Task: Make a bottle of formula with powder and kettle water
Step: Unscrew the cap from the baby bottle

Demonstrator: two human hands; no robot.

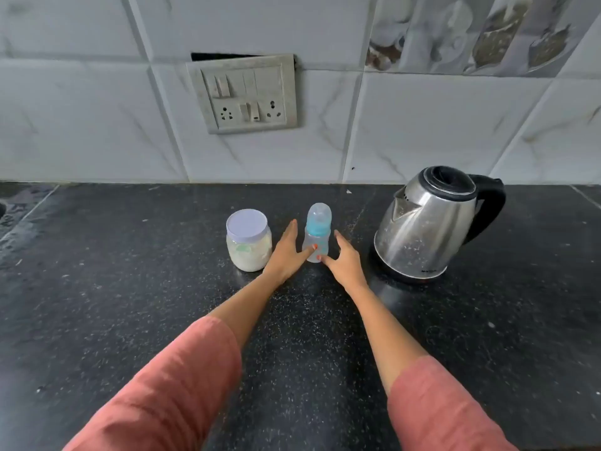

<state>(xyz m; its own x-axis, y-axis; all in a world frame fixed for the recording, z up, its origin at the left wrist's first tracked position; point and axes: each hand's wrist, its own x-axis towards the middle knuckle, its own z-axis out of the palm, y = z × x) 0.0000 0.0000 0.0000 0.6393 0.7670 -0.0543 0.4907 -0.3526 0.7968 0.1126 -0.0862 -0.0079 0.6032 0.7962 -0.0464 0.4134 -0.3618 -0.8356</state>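
A small clear baby bottle [317,230] with a blue collar and a clear cap stands upright on the black counter. My left hand [289,252] is at its left side, fingers spread, thumb touching the bottle's lower body. My right hand [344,260] is at its right side, fingers apart, thumb tip at the bottle's base. Neither hand has closed around it. A clear jar of white powder [248,244] with a white lid stands just left of my left hand. A steel electric kettle [429,222] with a black lid and handle stands to the right, lid closed.
The black speckled counter [130,304] runs to a white tiled wall. A switch and socket plate [244,92] is on the wall above the jar. The counter's far left part looks wet.
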